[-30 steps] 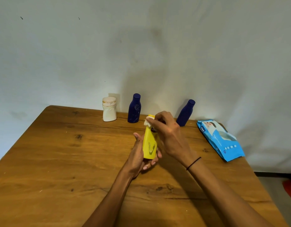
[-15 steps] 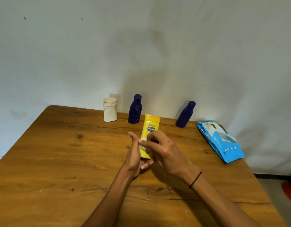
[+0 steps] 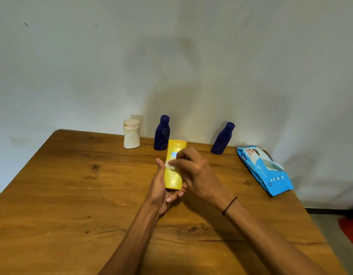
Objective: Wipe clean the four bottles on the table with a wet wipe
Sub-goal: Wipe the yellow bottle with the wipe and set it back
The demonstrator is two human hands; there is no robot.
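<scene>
The white bottle (image 3: 131,134) stands upright at the counter's (image 3: 62,185) far edge, at 11 o'clock from the hands, with a dark blue bottle (image 3: 161,133) just to its right. Both are parked against the wall, probably to keep the working area free.

The left hand (image 3: 160,187) cradles the yellow bottle (image 3: 173,175) from below and behind, its fingers (image 3: 174,196) curled round the lower end and the thumb lying along the left side. This grip presents the front face for cleaning. The bottle is held off the counter at centre, cap end toward 12 o'clock.

The right hand (image 3: 199,175) pinches the white wet wipe (image 3: 170,164) in its fingers and presses it on the bottle's front, beside the left thumb.

A second dark blue bottle (image 3: 222,138) leans at 1 o'clock. The blue wipe pack (image 3: 265,171) lies flat at 3 o'clock, within reach.

Compared with one second ago, the wipe has travelled from the cap end down to mid-body. Compared with half a second ago, it sits slightly higher, covering part of the label. The other bottles and the pack are unmoved.
</scene>
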